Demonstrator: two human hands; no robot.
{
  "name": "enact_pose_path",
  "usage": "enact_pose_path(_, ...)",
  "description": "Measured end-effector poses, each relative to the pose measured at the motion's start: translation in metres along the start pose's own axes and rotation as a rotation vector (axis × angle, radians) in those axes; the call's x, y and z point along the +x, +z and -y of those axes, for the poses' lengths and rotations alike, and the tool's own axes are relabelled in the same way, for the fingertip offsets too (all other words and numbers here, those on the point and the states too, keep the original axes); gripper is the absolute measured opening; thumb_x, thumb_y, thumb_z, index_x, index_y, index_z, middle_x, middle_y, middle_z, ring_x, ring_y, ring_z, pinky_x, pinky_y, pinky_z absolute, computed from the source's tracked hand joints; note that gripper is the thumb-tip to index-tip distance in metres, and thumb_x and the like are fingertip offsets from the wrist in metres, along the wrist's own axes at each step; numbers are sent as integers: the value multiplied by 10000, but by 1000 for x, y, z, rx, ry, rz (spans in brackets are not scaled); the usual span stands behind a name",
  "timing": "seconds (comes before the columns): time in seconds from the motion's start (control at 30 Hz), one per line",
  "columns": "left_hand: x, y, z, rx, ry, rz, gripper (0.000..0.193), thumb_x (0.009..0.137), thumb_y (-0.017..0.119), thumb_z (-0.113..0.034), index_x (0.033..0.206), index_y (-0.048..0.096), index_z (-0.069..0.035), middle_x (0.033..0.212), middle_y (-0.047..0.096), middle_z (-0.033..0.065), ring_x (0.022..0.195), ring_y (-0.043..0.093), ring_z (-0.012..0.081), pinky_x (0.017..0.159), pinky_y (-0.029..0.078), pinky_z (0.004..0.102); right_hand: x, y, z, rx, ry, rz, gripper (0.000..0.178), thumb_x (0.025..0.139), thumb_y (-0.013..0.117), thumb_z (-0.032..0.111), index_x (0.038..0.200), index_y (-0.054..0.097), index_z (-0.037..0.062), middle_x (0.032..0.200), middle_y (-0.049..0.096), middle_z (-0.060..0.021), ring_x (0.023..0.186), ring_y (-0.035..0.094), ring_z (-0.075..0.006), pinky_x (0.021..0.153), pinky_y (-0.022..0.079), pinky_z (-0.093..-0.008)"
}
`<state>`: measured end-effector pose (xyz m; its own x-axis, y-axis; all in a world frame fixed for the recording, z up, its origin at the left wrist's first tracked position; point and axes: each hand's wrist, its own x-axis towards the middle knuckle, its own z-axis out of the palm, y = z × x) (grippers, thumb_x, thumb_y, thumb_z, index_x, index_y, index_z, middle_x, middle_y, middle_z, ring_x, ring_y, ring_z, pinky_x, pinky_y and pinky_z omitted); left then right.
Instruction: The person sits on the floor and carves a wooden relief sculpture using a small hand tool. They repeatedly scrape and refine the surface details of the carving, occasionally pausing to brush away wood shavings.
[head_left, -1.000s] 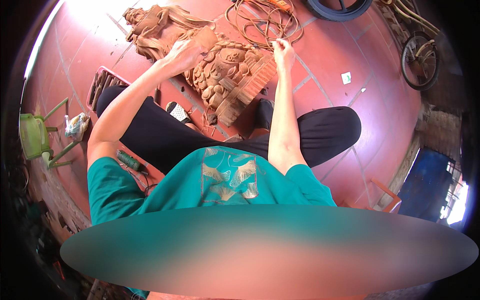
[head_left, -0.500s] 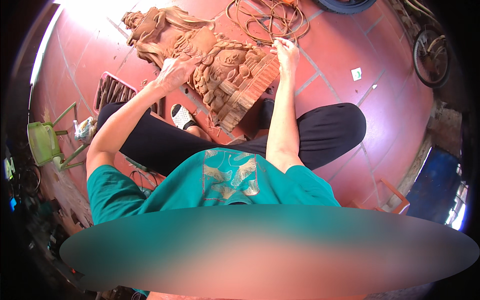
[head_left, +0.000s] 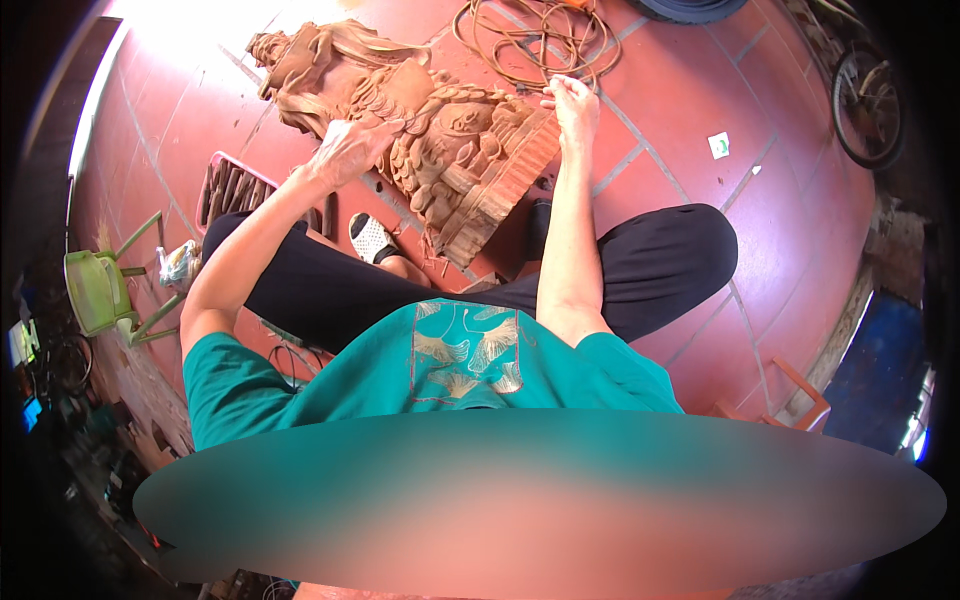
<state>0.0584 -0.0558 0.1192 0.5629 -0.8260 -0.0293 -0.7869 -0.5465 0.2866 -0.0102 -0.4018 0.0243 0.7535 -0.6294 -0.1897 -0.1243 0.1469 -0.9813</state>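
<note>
A brown carved wooden figure (head_left: 425, 120) lies aslant on the floor in front of me, its ridged base turned toward my legs. At its left edge rests my left hand (head_left: 345, 152), fingers curled with one reaching over the carving; what they grip, if anything, is hidden. My right hand (head_left: 574, 108) is raised beyond the base's right corner, apart from the wood. Its fingertips are pinched together, and anything between them is too small to name.
A pink tray (head_left: 232, 160) of carving tools sits left of the figure, near a green stool (head_left: 98, 290) and a plastic bag (head_left: 179, 264). A coiled orange cord (head_left: 540, 45) lies beyond my right hand. Wood chips dot the red tiles (head_left: 690, 120). A bicycle wheel (head_left: 868, 105) stands far right.
The whole view has shifted slightly. Both hands keep nearly the same place and pose beside the carved figure.
</note>
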Motion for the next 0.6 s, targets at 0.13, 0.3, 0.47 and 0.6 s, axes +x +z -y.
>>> enact_pose_path(0.13, -1, -4, -3, -69, 47, -54, 274, 919, 580, -178, 1171, 654, -97, 910, 663, 92, 776, 663, 275, 633, 527, 371, -2, 1, 3, -81, -1, -4, 270, 904, 643, 121, 1094, 639, -70, 882, 687, -129, 719, 668, -162, 590, 559, -257)
enact_pose_path(0.3, 5, -2, -1, -38, 27, -39, 291, 906, 579, -174, 1183, 633, -108, 934, 658, 128, 750, 667, 301, 613, 524, 413, 2, 3, 0, -166, -2, -19, 274, 902, 649, 121, 1099, 640, -69, 888, 689, -129, 713, 668, -154, 581, 557, -252)
enact_pose_path(0.47, 6, -7, -7, 195, 86, 38, 371, 872, 561, -119, 1241, 593, -119, 1032, 618, 161, 711, 660, 316, 605, 527, 428, -1, 5, 1, -200, -15, -41, 262, 894, 662, 124, 1081, 651, -58, 867, 692, -114, 702, 665, -144, 578, 553, -244)
enact_pose_path(0.6, 7, -1, 0, 250, 192, -67, 321, 865, 598, -118, 1184, 630, -104, 928, 637, 145, 692, 661, 291, 566, 516, 410, -2, 6, 2, -197, -5, -62, 248, 895, 663, 125, 1066, 656, -54, 857, 690, -107, 695, 662, -141, 583, 551, -239)
